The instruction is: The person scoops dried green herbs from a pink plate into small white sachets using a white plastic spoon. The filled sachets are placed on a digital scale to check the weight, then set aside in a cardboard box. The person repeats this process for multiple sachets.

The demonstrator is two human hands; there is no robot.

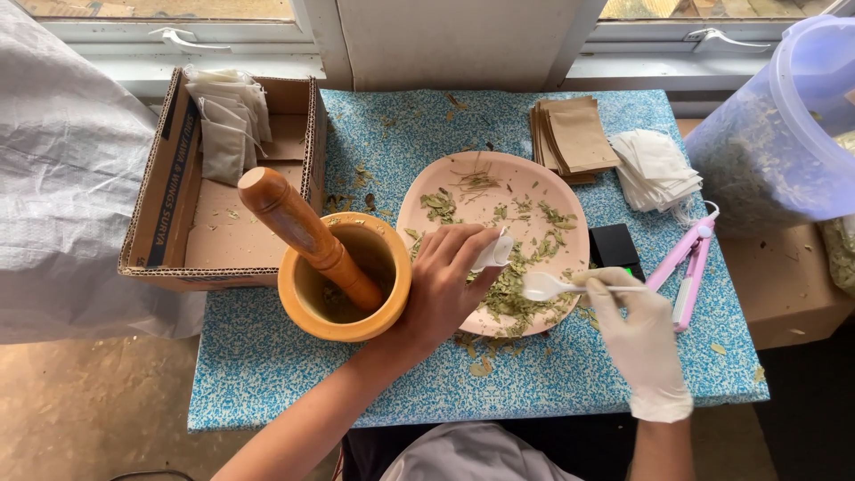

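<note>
Left hand (445,285) pinches a small bag (494,251) over the plate (561,191); gloved right hand (637,334) grips a spoon (545,285) among leaves (508,294), mid-scoop

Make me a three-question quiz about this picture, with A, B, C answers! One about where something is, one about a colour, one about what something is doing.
1. Where does the wooden pestle stand?
A. In the mortar
B. On the plate
C. In the cardboard box

2. What colour is the plate with the dried leaves?
A. Green
B. Pink
C. Black

3. What is the gloved right hand doing?
A. Resting flat on the table
B. Holding a white spoon
C. Gripping the pestle

Answers:
1. A, the pestle leans inside the yellow-orange mortar.
2. B, the plate's bare rim is pale pink.
3. B, its fingers pinch the handle of the white spoon, whose bowl sits over the leaves, while the bare left hand holds a small white pouch.
</note>
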